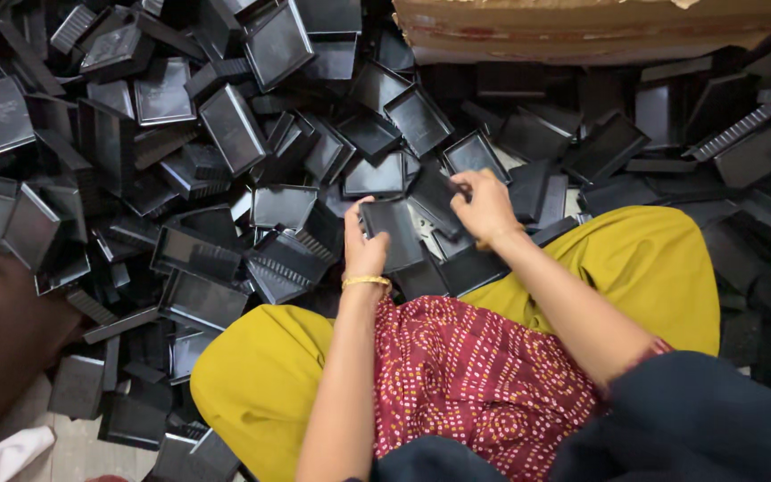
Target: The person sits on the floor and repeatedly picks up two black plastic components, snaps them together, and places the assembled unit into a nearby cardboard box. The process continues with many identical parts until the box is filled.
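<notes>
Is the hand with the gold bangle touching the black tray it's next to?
Touching. The head view shows the left hand with its fingers wrapped over the edge of the black tray, no gap between them.

Pale floor tiles (73,451) show at the lower left edge. A brown cardboard box (600,27) sits along the top edge. Daylight is soft and even.

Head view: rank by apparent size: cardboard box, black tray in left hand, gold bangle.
1. cardboard box, largest, though cropped by the frame.
2. black tray held by the left hand.
3. gold bangle, clearly smallest.
</notes>
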